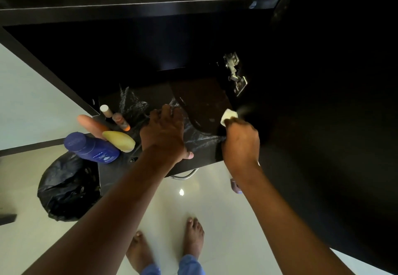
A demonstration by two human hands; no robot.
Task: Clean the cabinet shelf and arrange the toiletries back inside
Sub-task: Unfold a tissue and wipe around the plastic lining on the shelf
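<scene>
We are mid-clean: our right hand (pixel 240 139) pinches a white wipe (pixel 229 116) at the shelf's (pixel 200 156) right edge, while our left hand (pixel 164 134) presses flat, fingers spread, on what seems crinkled plastic film. Smooth, rounded bottles (pixel 101 137) wait crowded at the left edge, not yet arranged.
</scene>
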